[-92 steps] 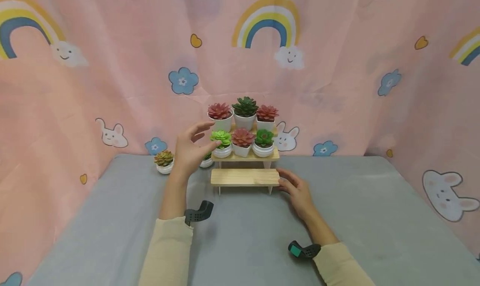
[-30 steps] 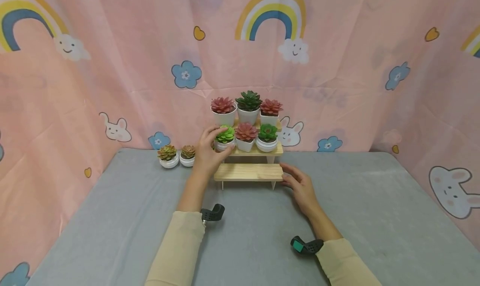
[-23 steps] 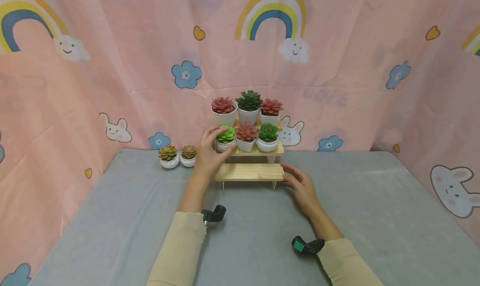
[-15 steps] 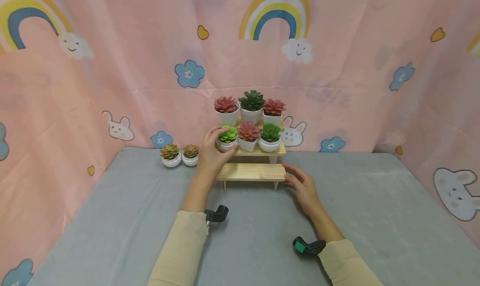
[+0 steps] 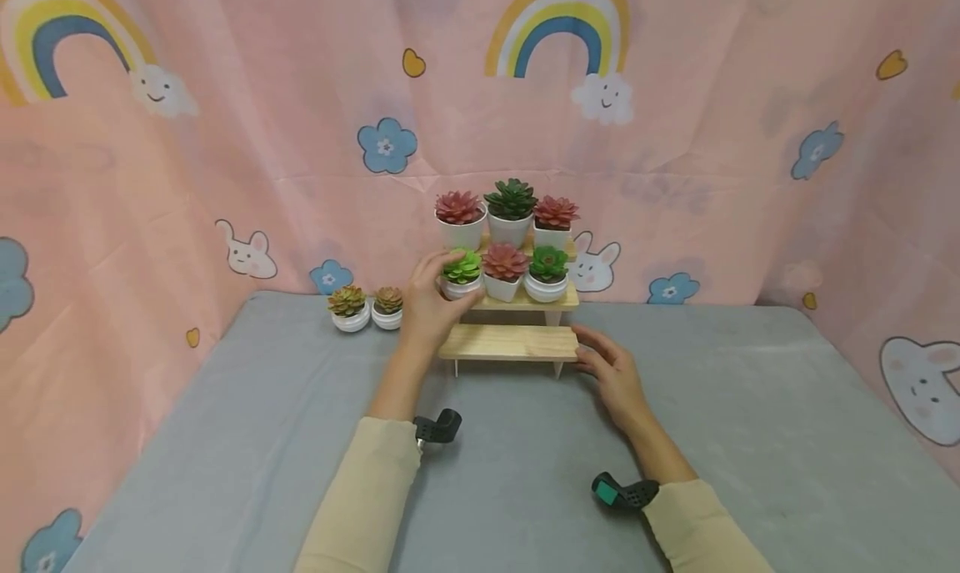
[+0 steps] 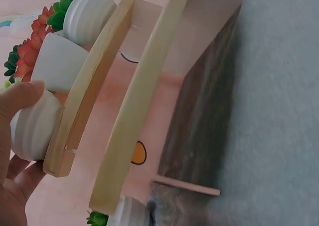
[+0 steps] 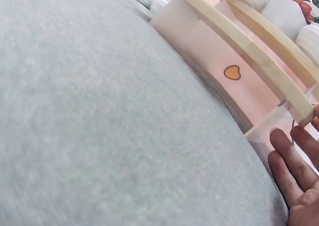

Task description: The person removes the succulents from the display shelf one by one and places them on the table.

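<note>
My left hand (image 5: 429, 310) holds a small bright-green succulent (image 5: 461, 267) in a ribbed white pot (image 6: 37, 128) at the left end of the stand's middle shelf (image 5: 525, 301). The thumb lies along the pot's front, and fingers reach round its far side. At the right end of the lower shelf (image 5: 510, 342), my right hand (image 5: 617, 383) rests with loosely extended fingers (image 7: 296, 161) against the board's end and the side panel. A pink succulent (image 5: 504, 262) and a dark-green succulent (image 5: 548, 264) share the middle shelf.
Above, a large dark-green succulent (image 5: 511, 200) stands between two red succulents, one at left (image 5: 459, 209) and one at right (image 5: 556, 214). Two small yellowish succulents (image 5: 347, 302) sit on the grey-covered table (image 5: 510, 473) at left. A green-leaved pot (image 6: 130, 213) stands behind the stand's left end.
From beside the stand, my left hand has moved right and closed on the bright-green succulent's pot. My right hand stays at the lower shelf's end. The head view has shifted slightly.
</note>
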{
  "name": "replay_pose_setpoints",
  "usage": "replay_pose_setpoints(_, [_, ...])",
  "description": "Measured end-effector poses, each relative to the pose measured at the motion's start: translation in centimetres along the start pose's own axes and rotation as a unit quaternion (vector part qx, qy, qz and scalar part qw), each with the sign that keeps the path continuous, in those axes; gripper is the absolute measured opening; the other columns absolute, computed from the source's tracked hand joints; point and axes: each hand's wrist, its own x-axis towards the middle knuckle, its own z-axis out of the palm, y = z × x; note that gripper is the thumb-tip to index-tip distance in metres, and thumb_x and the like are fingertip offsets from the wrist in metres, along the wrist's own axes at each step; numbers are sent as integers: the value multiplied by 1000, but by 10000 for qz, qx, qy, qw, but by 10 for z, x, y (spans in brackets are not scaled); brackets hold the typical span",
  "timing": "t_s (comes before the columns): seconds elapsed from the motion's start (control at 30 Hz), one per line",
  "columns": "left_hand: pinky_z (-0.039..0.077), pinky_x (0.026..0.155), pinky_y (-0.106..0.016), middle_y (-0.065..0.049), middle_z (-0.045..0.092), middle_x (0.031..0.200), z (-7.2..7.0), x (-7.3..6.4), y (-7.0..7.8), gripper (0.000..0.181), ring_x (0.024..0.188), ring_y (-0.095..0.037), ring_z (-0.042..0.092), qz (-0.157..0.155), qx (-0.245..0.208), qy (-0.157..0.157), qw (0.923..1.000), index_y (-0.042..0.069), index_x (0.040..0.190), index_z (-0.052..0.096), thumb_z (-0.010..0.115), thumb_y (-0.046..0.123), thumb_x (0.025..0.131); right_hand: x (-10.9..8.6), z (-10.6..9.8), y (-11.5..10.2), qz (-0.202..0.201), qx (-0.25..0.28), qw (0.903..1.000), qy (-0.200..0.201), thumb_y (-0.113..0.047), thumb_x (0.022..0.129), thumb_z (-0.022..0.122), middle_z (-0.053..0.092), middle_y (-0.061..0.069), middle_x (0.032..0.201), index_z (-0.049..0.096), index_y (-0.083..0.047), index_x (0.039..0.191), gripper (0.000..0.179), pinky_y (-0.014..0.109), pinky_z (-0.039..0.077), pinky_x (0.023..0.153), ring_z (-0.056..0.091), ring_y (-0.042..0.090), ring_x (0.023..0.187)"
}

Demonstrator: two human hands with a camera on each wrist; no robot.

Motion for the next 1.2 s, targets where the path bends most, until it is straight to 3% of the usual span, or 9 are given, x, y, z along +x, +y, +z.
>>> replay_pose_setpoints(0.3, [51,109,-42,-10,67,132,-13,-2,3,55,128,-26,61,-28,-256,134,9996,9,122,71,92,10,71,1,-2,-1,-10,16,10000,-24,-10,104,50,53,25,147,52,3,143,41,14,55,85,62,-8,101])
replay_pose_setpoints(0.43, [57,99,-44,-9,67,133,-28,-8,5,55,126,-26,61,-35,-258,210,9994,10,124,71,91,12,73,1,-2,-1,-19,2,10000,16,-10,105,50,54,24,147,52,2,143,41,13,55,85,62,-8,101])
replay_pose_setpoints(0.6, [60,92,-47,-11,65,134,-54,-19,10,54,125,-29,62,198,-36,217,9996,8,124,71,90,10,74,2,-1,1,-85,5,10000,-33,-11,105,51,54,25,146,53,3,143,40,13,55,85,62,-8,102])
replay_pose_setpoints(0.73, [59,85,-38,-10,64,135,-68,-26,8,54,123,-26,61,240,168,250,9993,8,124,70,90,9,74,2,-1,1,-99,59,9999,-16,-10,105,51,54,26,146,52,4,143,41,14,56,85,62,-8,101])
replay_pose_setpoints(0.83, [57,84,-35,-9,63,137,-72,-28,5,54,124,-25,60,176,291,238,9991,9,125,70,89,9,75,2,-3,0,-108,85,9999,16,-9,105,51,54,26,146,52,5,142,41,14,56,85,62,-9,101])
replay_pose_setpoints(0.97, [59,94,-43,-12,61,138,-73,-28,0,54,128,-28,58,146,231,191,9994,6,126,69,88,5,75,2,-3,-1,-97,46,9999,7,-10,105,51,54,26,145,52,5,142,41,13,56,85,62,-9,101])
replay_pose_setpoints(1.2, [58,97,-49,-11,59,140,-73,-31,-9,56,128,-29,58,-40,35,128,9999,7,127,68,87,3,75,1,-1,-2,-39,27,10000,-52,-11,105,51,53,25,147,52,3,144,41,13,55,85,63,-7,101])
